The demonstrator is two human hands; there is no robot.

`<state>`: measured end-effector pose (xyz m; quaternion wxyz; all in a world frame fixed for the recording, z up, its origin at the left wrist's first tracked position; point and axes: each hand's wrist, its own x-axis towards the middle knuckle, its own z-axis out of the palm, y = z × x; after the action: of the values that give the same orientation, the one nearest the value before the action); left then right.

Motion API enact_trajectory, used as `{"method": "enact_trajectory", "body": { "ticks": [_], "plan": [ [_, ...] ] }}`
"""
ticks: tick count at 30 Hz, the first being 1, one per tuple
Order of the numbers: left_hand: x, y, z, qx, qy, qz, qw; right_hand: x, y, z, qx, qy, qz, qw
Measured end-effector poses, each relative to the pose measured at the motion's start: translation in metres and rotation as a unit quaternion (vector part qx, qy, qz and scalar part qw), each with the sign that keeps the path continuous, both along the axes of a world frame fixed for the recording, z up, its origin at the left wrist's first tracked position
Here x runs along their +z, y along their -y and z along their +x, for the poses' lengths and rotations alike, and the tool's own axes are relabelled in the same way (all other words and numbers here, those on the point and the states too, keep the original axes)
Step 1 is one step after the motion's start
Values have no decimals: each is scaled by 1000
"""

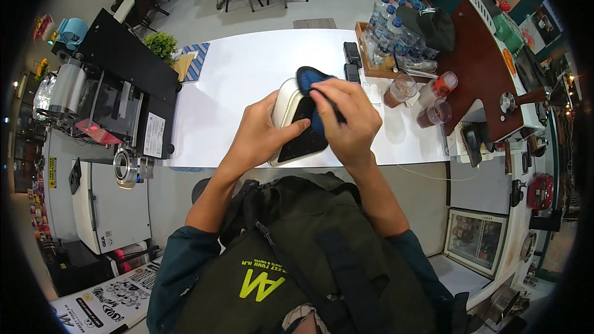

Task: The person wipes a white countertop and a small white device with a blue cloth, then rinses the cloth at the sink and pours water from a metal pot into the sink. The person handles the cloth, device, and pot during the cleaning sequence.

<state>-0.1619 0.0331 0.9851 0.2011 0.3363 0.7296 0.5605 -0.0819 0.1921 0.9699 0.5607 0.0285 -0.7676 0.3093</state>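
Note:
A flat white device with rounded corners and a dark glossy top [300, 141], perhaps a coffee scale, is held tilted over the near edge of the white table [222, 102]. My left hand [260, 127] grips it along its left side, the thumb lying across the dark face. In my right hand [350, 118] is a blue cloth with a dark border [310, 78], pinched between thumb and fingers. Part of the cloth folds over the device's top corner, and more of it shows under the fingers against the dark face. My right palm hides the rest.
At left stands a black coffee machine [153, 97] with a portafilter [125, 167]. A wooden tray [366, 62] of water bottles [386, 23], two black handheld devices [351, 61] and several plastic cups [400, 89] stand at right. A brown-topped counter [468, 65] lies beyond them.

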Motion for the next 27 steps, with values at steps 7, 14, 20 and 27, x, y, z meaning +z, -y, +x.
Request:
{"method": "enact_trajectory", "body": {
  "ticks": [7,14,20,27],
  "plan": [
    [11,7,4,8,-84,-44,995,1,6,10,98,73,107,987],
    [13,14,2,38,-129,-88,987,4,14,11,122,89,142,978],
    [14,16,-1,9,25,13,1000,-19,-11,-8,46,64,-25,997],
    [3,8,-3,78,122,109,984,-20,32,18,78,115,-20,990]
  ]
}}
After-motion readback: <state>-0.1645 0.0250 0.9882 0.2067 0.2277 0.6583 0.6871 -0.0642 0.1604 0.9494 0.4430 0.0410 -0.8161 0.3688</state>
